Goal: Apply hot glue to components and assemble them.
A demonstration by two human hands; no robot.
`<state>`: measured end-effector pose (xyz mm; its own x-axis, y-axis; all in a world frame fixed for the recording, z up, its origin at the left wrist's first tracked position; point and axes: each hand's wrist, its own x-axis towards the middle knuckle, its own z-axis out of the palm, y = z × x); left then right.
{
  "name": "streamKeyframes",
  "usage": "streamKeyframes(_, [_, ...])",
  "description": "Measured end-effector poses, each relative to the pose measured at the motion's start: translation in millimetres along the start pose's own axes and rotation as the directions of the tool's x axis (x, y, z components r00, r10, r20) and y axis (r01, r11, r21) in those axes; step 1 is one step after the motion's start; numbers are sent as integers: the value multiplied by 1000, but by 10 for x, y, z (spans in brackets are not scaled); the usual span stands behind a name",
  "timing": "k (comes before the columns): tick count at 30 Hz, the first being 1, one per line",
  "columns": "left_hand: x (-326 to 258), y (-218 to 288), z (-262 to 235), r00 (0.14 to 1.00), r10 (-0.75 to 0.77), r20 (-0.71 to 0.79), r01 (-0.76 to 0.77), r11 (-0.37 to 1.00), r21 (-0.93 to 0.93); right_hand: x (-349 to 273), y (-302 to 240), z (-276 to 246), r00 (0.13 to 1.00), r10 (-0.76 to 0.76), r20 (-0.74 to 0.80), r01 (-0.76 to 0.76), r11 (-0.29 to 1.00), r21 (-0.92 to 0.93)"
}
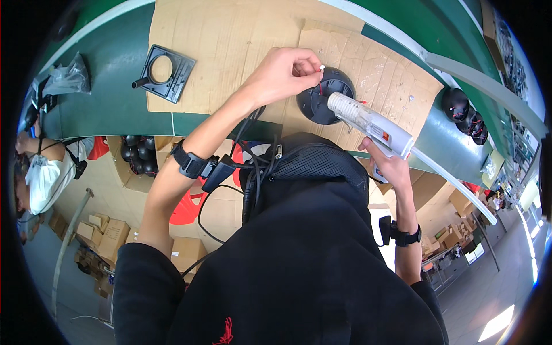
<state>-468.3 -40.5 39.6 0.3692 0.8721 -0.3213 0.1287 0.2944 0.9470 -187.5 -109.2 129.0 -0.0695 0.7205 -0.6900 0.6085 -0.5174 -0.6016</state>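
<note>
My left hand (283, 71) is closed in a pinch on a small white connector (322, 68), above the rim of a round black plastic housing (313, 110). A thin red wire (320, 88) runs down from the connector into the housing. My right hand (392, 165) is wrapped round the handle of a sealant gun (380, 127) with a translucent white barrel. The barrel's front end lies over the housing's right side; whether it touches cannot be told. From the gun's back end, a white rod or hose (454, 184) stretches to the lower right. Part of the handle is hidden by my fingers.
Cardboard (221, 34) covers part of the green bench. A square black frame with a round hole (178, 79) lies at left, near a plastic bag (69, 77). Round black parts (455, 105) sit at right. Another person (49, 172) is at far left. Cables hang from my left wrist.
</note>
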Motion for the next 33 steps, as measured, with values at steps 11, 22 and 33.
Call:
streamKeyframes(11, [-133,-132,-67,998,-52,-36,51,998,-27,-62,-49,37,999,44,-9,-44,999,0])
streamKeyframes(22, [-135,-154,-122,999,-15,-52,15,1000,-3,-33,65,60,999,-47,-3,47,999,-18])
streamKeyframes(33, [-78,-18,-150,1000,-1,-18,3,996,89,-106,229,79,998,-55,26,52,992,117])
